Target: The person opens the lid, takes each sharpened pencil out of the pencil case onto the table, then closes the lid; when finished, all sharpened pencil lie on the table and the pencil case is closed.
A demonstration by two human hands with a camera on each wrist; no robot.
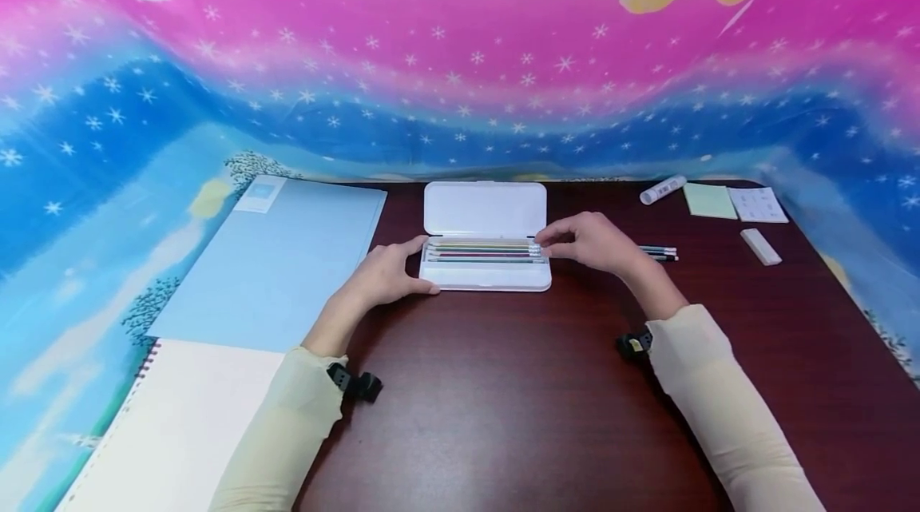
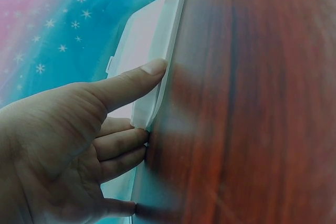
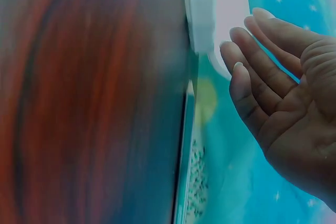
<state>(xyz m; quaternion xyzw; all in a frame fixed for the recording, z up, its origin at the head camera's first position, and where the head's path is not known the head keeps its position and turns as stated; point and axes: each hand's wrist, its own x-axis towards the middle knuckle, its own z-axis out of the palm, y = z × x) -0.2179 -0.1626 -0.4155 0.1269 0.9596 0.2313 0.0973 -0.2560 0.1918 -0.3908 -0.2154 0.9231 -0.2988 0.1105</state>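
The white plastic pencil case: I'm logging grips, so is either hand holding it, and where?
The left hand grips the white plastic pencil case at its left end; the right hand reaches its right edge, holding nothing clearly.

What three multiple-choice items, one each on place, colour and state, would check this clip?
1. Where does the glue stick lie? A) far right of the table B) inside the case C) on the notebook
2. What colour is the pencil case? A) black B) white C) red
3. How is the case lid? A) shut B) taken off C) open, standing up

Answers: 1 A, it lies beside the green notepad. 2 B, tray and lid are white. 3 C, pencils show, with the left hand holding the tray's end.
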